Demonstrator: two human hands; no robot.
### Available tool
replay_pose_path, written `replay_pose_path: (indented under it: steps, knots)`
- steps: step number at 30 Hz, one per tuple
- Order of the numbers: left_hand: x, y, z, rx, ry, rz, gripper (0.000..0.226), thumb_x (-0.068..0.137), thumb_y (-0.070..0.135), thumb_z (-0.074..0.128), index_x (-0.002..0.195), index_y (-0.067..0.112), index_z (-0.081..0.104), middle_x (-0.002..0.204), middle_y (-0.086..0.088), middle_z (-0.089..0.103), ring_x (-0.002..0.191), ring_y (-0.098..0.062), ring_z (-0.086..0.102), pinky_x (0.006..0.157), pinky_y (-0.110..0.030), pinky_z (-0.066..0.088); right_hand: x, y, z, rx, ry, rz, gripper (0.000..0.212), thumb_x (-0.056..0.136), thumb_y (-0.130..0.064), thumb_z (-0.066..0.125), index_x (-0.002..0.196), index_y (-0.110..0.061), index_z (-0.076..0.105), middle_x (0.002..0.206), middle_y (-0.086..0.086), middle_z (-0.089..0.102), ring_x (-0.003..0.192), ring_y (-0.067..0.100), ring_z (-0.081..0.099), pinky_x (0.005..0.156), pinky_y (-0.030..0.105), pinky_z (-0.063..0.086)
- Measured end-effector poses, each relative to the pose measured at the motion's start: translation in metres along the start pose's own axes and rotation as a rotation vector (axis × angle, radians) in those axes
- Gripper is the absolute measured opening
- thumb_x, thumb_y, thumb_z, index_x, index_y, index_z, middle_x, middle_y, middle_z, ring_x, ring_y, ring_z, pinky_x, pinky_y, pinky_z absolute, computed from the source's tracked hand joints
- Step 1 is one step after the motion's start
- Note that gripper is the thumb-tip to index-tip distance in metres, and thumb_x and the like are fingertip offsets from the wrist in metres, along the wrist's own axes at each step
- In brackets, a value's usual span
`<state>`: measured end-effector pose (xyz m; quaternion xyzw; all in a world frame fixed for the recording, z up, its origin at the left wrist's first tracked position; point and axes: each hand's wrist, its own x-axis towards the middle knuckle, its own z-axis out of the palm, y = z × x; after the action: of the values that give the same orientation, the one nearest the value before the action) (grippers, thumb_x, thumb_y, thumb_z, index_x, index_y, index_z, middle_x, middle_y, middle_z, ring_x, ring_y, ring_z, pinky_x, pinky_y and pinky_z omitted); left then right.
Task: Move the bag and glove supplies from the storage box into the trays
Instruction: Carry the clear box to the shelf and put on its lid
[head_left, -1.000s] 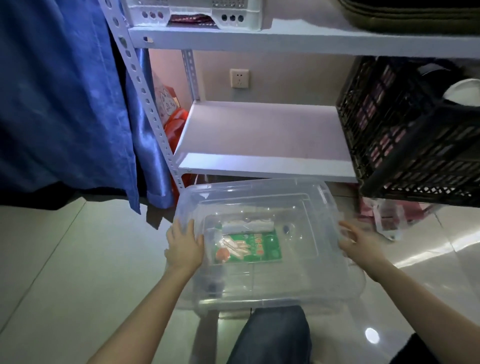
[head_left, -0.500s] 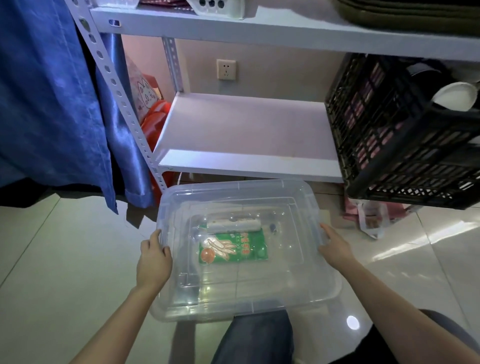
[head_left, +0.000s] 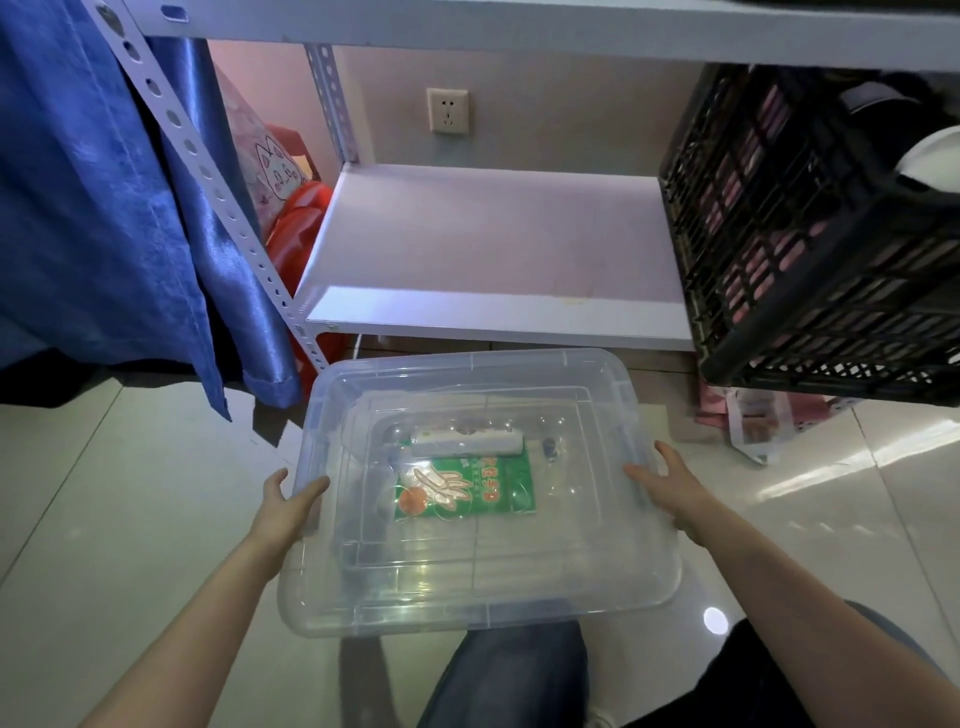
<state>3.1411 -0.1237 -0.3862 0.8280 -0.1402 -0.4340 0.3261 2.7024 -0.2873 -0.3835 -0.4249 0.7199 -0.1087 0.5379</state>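
Storage box (head_left: 483, 597): clear rigid plastic, lidded, on floor before lower shelf (head_left: 493, 249). Left hand (head_left: 285, 506), right hand (head_left: 670, 486) clasp opposite side rims. Inside, near far wall: bag roll (head_left: 467, 441), glove packet (head_left: 467, 488). Probably light, soft, slippery film; pinch packet edge.

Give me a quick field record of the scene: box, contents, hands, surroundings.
box: clear plastic storage box, lid on, in front of the shelf
contents: green printed glove packet lying flat; white roll of bags beside its far edge, touching or nearly
left hand: left hand gripping the box's left side
right hand: right hand gripping the box's right side
shelf: white metal shelf board, bare on its left part
crate: black plastic lattice crate on the shelf's right end
trays: none in view
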Motion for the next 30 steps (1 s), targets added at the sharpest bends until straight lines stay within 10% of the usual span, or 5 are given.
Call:
replay_pose_path:
  steps: [5,17,22,30]
  knots:
    - [-0.001,0.002,0.002,0.101,0.223,0.106,0.08,0.076,0.031,0.079,0.141,0.013,0.034,0.126,-0.025,0.047,0.101,-0.042,0.055,0.091,-0.056,0.05,0.006,-0.002,-0.006,-0.021,0.191,-0.039,0.092,0.063,-0.035,0.087,0.14,-0.017,0.039,0.13,0.014,0.052,0.104,0.031,0.057,0.089,0.041,0.049]
    - [-0.018,-0.007,0.019,0.343,0.348,0.287,0.056,0.092,0.035,0.058,0.137,0.007,0.041,0.125,-0.023,0.059,0.107,-0.048,0.056,0.09,-0.053,0.046,-0.011,0.006,0.013,-0.072,0.294,-0.276,0.043,0.084,-0.023,0.066,0.126,-0.026,0.057,0.097,-0.004,0.063,0.082,0.017,0.057,0.072,0.027,0.04]
    - [-0.03,-0.003,0.029,0.509,0.467,0.353,0.038,0.095,0.026,0.053,0.129,0.007,0.051,0.091,-0.031,0.067,0.081,-0.05,0.06,0.068,-0.047,0.047,-0.017,0.009,0.018,-0.212,0.403,-0.305,0.037,0.086,-0.021,0.06,0.123,-0.026,0.06,0.092,0.006,0.069,0.077,0.025,0.057,0.069,0.03,0.041]
    - [-0.027,-0.013,0.014,0.331,0.163,0.336,0.058,0.096,0.029,0.051,0.147,0.024,0.025,0.133,-0.016,0.055,0.11,-0.044,0.055,0.092,-0.052,0.048,-0.023,0.022,0.009,-0.221,0.184,-0.27,0.063,0.092,-0.028,0.057,0.147,-0.026,0.026,0.141,0.006,0.048,0.118,0.035,0.053,0.095,0.045,0.048]
